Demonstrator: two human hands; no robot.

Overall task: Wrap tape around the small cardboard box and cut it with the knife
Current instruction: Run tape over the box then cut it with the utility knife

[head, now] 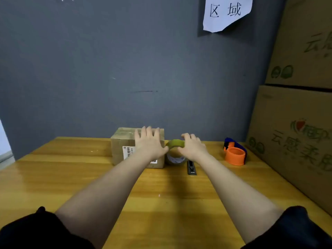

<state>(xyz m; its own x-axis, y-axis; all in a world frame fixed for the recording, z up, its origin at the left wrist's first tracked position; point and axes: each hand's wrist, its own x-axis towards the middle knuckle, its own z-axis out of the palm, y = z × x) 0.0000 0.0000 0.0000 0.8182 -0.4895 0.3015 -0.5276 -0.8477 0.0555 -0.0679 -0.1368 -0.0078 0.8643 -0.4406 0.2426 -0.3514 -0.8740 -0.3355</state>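
A small cardboard box (122, 144) with a white barcode label stands at the far side of the wooden table (71, 177), against the grey wall. My left hand (149, 142) lies flat on the box's top and front, fingers spread. Just right of the box a roll of yellowish tape (175, 143) stands on edge. My right hand (193, 146) curls over the roll's right side and top. A dark knife (191, 168) lies flat on the table in front of the roll, partly under my right wrist.
An orange and blue tape dispenser (235, 152) sits to the right on the table. Large stacked cardboard cartons (294, 123) wall off the right edge. A paper sign (227, 12) hangs on the grey wall.
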